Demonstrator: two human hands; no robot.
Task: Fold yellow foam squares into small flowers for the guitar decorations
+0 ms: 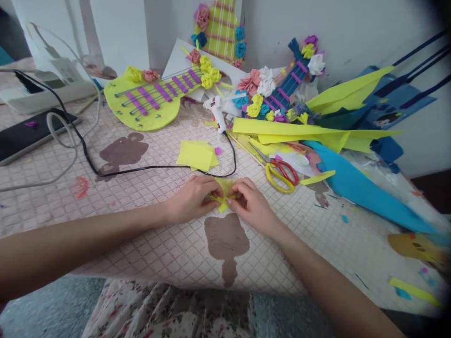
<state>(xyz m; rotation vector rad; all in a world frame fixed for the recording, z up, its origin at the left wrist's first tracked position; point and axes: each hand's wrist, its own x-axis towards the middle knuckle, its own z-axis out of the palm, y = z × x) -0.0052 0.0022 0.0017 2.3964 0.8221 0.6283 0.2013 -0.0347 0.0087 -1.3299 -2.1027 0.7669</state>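
Observation:
Between my two hands is a small piece of yellow paper (222, 204), bent and creased, held just above the table. My left hand (192, 199) pinches its left side with thumb and fingers closed. On the other side my right hand (252, 204) pinches the right edge the same way. Just beyond my hands lies a stack of yellow paper squares (196, 154), crossed by a black cord. A white glue gun (217, 115) stands behind the stack, its cord curving back toward it.
Scissors with yellow and red handles (280, 176) lie to the right, by yellow sheets (303, 129) and blue paper (362, 183). A yellow paper guitar (151, 101) and a blue one (287, 87) rest at the back. A phone (28, 136) and power strip (52, 94) are left.

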